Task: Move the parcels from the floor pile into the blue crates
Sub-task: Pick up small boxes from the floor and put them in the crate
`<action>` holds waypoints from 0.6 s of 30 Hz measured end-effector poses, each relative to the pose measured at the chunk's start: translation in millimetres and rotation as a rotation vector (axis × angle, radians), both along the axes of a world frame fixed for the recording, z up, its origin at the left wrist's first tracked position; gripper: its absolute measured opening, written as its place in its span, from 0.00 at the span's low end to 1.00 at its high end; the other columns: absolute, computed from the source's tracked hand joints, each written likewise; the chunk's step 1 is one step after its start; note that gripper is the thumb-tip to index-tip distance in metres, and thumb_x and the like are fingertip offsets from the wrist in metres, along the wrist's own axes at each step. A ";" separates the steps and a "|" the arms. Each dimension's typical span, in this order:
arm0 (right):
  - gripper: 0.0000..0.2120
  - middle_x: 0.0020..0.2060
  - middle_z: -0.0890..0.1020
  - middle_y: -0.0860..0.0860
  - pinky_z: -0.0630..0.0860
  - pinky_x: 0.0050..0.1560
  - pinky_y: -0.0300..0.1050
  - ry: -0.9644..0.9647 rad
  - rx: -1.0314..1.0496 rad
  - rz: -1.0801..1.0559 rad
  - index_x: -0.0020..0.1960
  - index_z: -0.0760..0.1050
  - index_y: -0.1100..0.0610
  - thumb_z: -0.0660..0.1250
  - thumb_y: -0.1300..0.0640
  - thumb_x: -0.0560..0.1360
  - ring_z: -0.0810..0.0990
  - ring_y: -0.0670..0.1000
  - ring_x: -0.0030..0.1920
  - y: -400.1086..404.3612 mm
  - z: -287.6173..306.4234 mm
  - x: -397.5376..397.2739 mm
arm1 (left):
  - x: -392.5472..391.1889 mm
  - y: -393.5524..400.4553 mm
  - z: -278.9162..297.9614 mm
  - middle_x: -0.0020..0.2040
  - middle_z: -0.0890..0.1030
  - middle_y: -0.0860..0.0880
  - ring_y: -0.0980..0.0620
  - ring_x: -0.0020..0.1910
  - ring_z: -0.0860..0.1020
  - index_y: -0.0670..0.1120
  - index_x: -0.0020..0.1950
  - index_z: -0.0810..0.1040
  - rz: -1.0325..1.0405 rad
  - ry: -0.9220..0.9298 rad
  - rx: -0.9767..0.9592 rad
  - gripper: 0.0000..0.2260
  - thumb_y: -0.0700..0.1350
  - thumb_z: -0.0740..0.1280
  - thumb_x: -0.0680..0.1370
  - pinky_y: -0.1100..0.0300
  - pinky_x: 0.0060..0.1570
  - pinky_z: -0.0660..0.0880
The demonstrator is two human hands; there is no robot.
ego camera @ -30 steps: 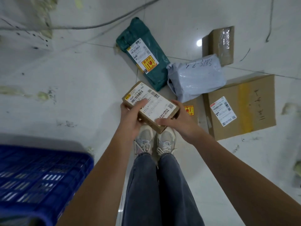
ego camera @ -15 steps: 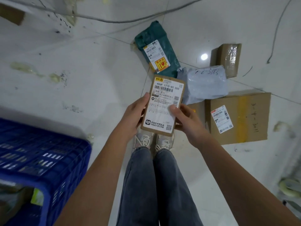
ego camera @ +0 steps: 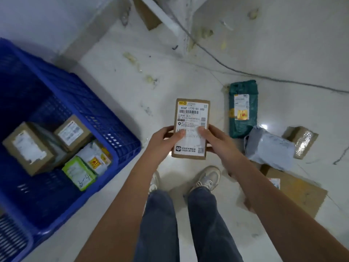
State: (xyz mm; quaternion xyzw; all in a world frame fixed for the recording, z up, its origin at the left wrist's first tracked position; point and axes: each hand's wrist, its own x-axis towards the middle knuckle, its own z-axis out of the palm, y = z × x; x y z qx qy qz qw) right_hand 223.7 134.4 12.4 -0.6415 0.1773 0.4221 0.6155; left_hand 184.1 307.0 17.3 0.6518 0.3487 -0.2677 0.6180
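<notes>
A small flat brown parcel point(ego camera: 191, 118) with a white shipping label is held upright in front of me, label facing me. My left hand point(ego camera: 163, 139) grips its left edge and my right hand point(ego camera: 214, 139) grips its right edge, thumbs on the label. The blue crate point(ego camera: 105, 118) stands to the left on the floor and holds two brown boxes point(ego camera: 28, 148), a green packet point(ego camera: 79, 172) and other parcels. On the floor at the right lie a green bag parcel point(ego camera: 242, 108), a grey bag parcel point(ego camera: 270, 147), a taped brown box point(ego camera: 302, 141) and a large flat carton point(ego camera: 300, 193).
My legs and shoes point(ego camera: 206, 178) stand on the white tiled floor between crate and pile. A grey cable point(ego camera: 245, 72) runs across the floor beyond the parcels. A white wall base and a piece of cardboard point(ego camera: 147, 16) are at the top.
My view has swung left, bringing the crate's inside into sight. The parcel stays held in both hands, turned upright from its earlier tilt, and the floor pile has shifted to the right.
</notes>
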 end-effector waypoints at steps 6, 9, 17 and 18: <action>0.10 0.44 0.84 0.36 0.78 0.38 0.32 -0.078 0.010 0.230 0.53 0.73 0.36 0.60 0.51 0.79 0.83 0.38 0.45 103.8 9.1 -13.5 | -51.7 77.3 4.8 0.43 0.77 0.64 0.69 0.39 0.75 0.55 0.58 0.72 0.185 -0.070 0.155 0.11 0.55 0.63 0.77 0.80 0.30 0.70; 0.12 0.45 0.84 0.36 0.79 0.41 0.32 -0.102 0.003 0.274 0.56 0.72 0.36 0.61 0.54 0.79 0.83 0.38 0.47 155.4 2.7 -33.2 | -89.1 121.8 0.8 0.45 0.78 0.65 0.67 0.42 0.78 0.57 0.57 0.73 0.297 -0.070 0.149 0.09 0.54 0.63 0.77 0.77 0.35 0.73; 0.14 0.49 0.81 0.42 0.79 0.41 0.33 -0.065 -0.072 0.368 0.61 0.74 0.49 0.65 0.59 0.77 0.82 0.39 0.48 301.0 -18.6 -123.2 | -196.8 248.7 -23.1 0.46 0.79 0.61 0.64 0.43 0.79 0.55 0.55 0.74 0.557 0.052 0.070 0.06 0.51 0.63 0.78 0.72 0.37 0.77; 0.14 0.48 0.81 0.41 0.78 0.39 0.31 -0.047 -0.086 0.385 0.61 0.73 0.49 0.65 0.60 0.77 0.81 0.39 0.47 318.4 -25.4 -134.4 | -208.6 264.0 -29.1 0.47 0.80 0.59 0.63 0.44 0.79 0.53 0.56 0.74 0.576 0.072 0.056 0.08 0.51 0.63 0.78 0.72 0.36 0.77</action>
